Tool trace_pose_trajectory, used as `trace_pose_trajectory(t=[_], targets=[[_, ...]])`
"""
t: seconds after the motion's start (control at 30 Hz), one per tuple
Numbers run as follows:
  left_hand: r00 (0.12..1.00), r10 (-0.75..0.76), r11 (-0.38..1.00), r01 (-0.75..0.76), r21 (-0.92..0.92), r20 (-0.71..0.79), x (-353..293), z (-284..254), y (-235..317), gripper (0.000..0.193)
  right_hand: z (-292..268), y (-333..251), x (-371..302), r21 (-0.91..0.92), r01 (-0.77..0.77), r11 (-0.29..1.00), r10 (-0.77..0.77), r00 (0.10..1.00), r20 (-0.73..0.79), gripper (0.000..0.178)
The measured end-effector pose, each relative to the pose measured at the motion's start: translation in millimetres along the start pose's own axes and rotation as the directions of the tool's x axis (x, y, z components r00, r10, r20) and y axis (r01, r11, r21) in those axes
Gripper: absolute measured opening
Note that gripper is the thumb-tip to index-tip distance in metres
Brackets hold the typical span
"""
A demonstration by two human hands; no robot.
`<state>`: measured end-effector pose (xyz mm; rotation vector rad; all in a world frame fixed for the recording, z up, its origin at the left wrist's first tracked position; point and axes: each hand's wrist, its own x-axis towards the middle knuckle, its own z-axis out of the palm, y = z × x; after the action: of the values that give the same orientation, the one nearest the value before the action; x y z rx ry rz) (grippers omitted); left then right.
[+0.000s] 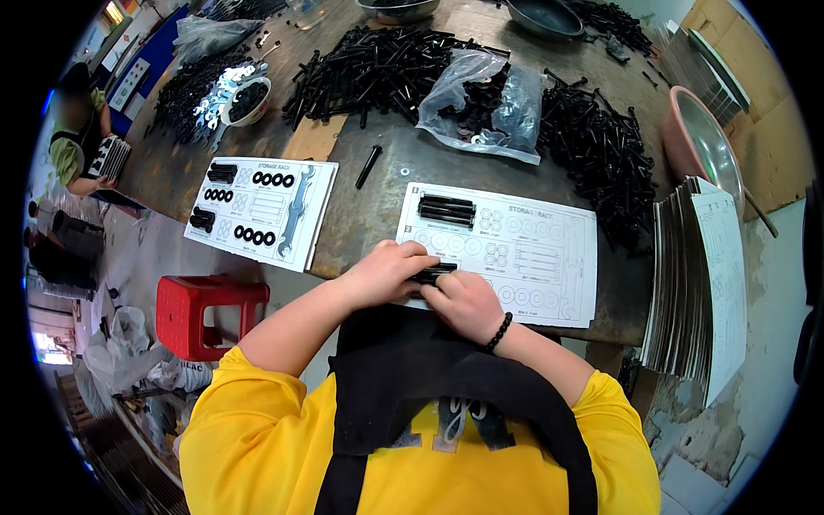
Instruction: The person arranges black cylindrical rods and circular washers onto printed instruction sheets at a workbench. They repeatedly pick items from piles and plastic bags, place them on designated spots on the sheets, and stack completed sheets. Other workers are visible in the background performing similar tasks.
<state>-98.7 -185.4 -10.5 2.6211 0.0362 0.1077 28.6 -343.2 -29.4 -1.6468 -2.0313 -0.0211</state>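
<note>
My left hand point(390, 273) and my right hand point(468, 305) meet over the lower left part of a printed white sheet point(585, 257). Both have their fingers closed around a small bundle of short black bolts point(438, 273), whose lower part the fingers hide. A row of longer black bolts point(446, 210) lies side by side on the sheet's upper left corner. Outlines of washers, nuts, bolts and a wrench are printed on the rest of it. The sheet rests at the table's near edge.
Left lies a second sheet point(324, 197) bearing bolts, black washers point(273, 179) and a wrench point(296, 213). Beyond are a loose bolt point(368, 167), a bolt heap point(369, 73) and a plastic bag point(438, 103). Stacked sheets point(678, 283) stand right; a red stool point(180, 318) and a person point(73, 142) are left.
</note>
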Motion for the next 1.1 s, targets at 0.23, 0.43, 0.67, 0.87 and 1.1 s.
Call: trace_pose_trajectory(t=[0.23,0.43,0.67,0.87,1.1], targets=[[0.998,-0.07,0.997,0.07,-0.019,-0.001,-6,0,-3,0.046,-7,4,-1,-0.073,-0.242,0.967,0.242,0.97,-0.012,0.033],[0.995,-0.095,0.993,0.095,0.067,-0.01,-7,5,9,0.056,-5,2,-1,0.36,-0.359,0.861,0.422,0.9,-0.113,0.034],[0.993,-0.101,0.993,0.104,0.052,-0.06,-2,8,15,0.058,31,-18,2,0.999,0.03,-0.039,0.719,0.695,0.007,0.067],[0.992,-0.104,0.987,0.111,0.118,-0.069,-4,8,19,0.054,12,-1,-8,1.0,0.031,0.005,0.782,0.622,-0.023,0.061],[0.988,-0.114,0.985,0.126,0.116,-0.105,-3,12,19,0.05,-15,9,-17,0.541,-0.404,0.738,0.491,0.871,-0.019,0.014]])
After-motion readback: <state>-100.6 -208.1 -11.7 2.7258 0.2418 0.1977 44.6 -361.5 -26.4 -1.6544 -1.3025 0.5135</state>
